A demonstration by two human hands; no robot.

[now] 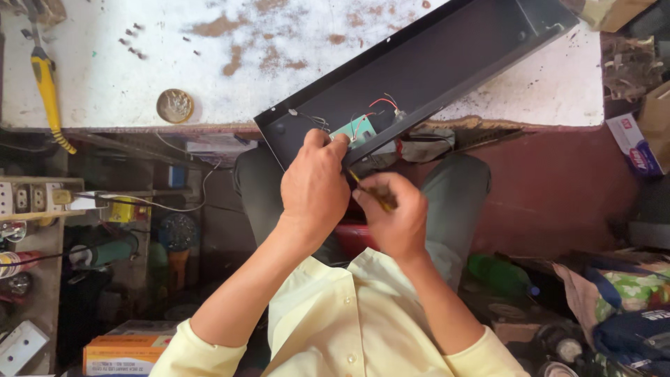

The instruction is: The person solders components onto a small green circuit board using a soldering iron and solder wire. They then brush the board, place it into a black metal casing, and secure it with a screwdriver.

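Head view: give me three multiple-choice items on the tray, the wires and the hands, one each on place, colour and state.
1. Where does the tray rest?
A. flat on the floor
B. on the table edge, its near end overhanging
C. on a shelf

2. What colour is the small board in the tray?
A. teal
B. orange
C. white

3. What is the right hand doing?
A. lying open
B. gripping a thin tool
C. holding a cup

Key: 1 B, its near end juts past the edge; 2 A, teal beside the left hand; 3 B, fingers close round it.
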